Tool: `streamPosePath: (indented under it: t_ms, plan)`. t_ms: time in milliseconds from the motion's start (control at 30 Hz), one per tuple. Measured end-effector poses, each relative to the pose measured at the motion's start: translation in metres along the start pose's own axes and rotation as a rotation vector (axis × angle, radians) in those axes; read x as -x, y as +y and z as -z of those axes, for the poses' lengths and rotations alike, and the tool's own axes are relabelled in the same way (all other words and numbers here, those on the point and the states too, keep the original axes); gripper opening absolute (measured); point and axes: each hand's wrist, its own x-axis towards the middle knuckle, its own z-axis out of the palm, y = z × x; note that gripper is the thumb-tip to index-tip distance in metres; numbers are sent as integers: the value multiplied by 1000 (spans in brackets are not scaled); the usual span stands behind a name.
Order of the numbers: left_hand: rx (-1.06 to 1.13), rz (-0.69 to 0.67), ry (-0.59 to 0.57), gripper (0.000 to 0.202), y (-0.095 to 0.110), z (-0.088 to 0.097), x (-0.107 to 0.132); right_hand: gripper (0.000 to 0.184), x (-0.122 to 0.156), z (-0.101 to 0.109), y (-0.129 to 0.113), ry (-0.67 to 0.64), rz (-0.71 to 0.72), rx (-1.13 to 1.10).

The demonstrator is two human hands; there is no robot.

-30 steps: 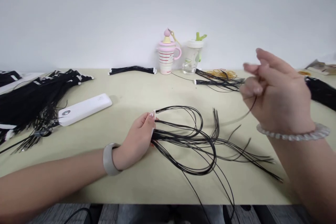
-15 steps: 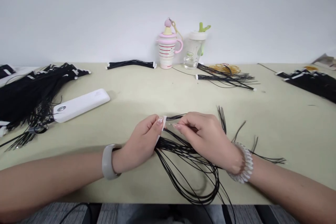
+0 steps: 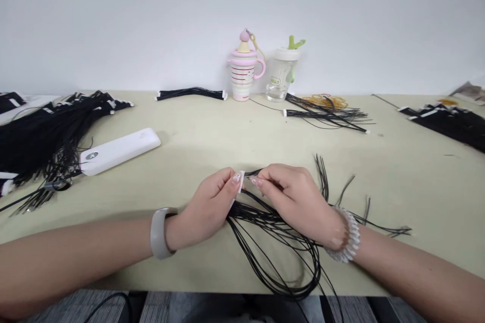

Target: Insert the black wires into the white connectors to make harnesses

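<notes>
Between thumb and fingers my left hand (image 3: 214, 204) pinches a white connector (image 3: 241, 181) at the end of a bundle of black wires (image 3: 273, 219). My right hand (image 3: 293, 199) is closed just to the right of it, thumb and forefinger pinching the end of one thin wire close to the connector's face. Whether that wire end is inside the connector is too small to tell. Below the hands the bundle loops toward the table's front edge, and loose wire ends (image 3: 322, 176) stick out past my right hand.
A white power bank (image 3: 120, 151) lies at left beside a pile of black wire harnesses (image 3: 49, 126). At the back stand a pink-lidded cup (image 3: 242, 73) and a clear bottle (image 3: 280, 78). More harnesses (image 3: 329, 116) lie near yellow rubber bands (image 3: 326, 102), with another pile (image 3: 450, 121) at right.
The wire end in my right hand has come nearer to the connector, and the gap between my two hands is smaller. The connector in my left hand has shifted slightly right.
</notes>
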Motion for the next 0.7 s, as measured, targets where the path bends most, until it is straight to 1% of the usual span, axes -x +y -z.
streamPosePath:
  t_ms: [167,300,433,533,700]
  plan:
    - [-9,13,0,35,1,0,0,27,0,2,0,-40,13,32]
    - [-26,-15,-17,31,1,0,-1,26,0,0,1,-70,16,48]
    - [-87,-29,-18,29,2,0,0,29,0,-1,2,-96,5,52]
    - [-151,-44,-29,29,2,0,2,30,1,-1,1,-92,-3,39]
    - [-261,-67,-41,29,3,1,4,29,3,-2,0,-63,39,67]
